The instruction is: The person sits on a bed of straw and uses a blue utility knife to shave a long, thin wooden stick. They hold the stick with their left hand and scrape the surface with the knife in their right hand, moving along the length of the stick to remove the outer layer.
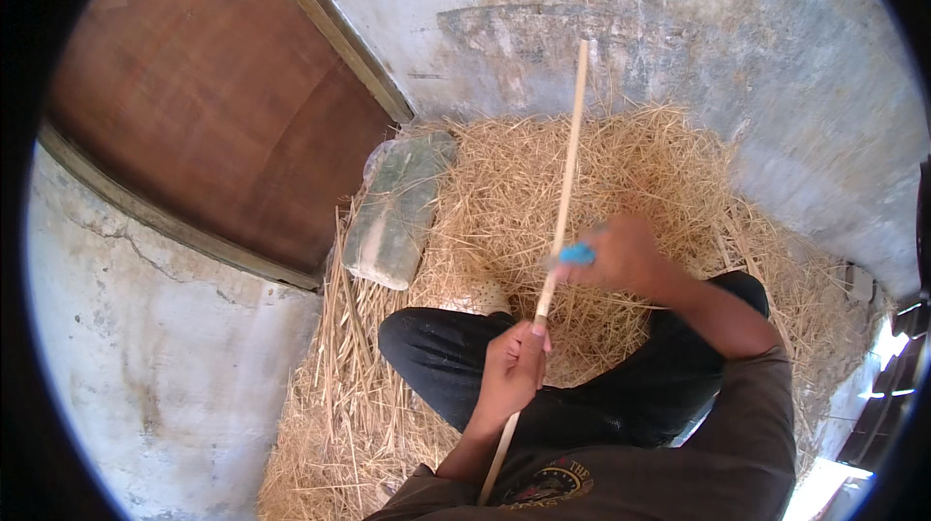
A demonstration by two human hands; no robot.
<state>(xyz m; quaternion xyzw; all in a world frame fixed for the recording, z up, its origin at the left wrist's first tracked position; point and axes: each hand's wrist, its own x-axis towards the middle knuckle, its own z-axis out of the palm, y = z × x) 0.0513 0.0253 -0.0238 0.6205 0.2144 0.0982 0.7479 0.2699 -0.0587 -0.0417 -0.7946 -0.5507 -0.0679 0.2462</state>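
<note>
A long, pale, thin wooden stick [570, 167] slants up and away from my lap, its far end reaching toward the wall. My left hand [514, 366] is wrapped round its lower part, just above my crossed legs. Farther up, my right hand [621, 254] is closed on a small blue-handled tool [576, 254], held against or very close to the stick. Motion blurs this tool, so its working edge cannot be made out. The stick's near end runs down past my left hand to my dark shirt.
Straw-like shavings [621, 157] lie heaped around my legs. Thin strips [364, 356] are piled at the left. A greenish-grey oblong block [398, 206] rests on the heap beside a brown door panel [223, 94]. A stained wall [776, 84] rises behind the heap.
</note>
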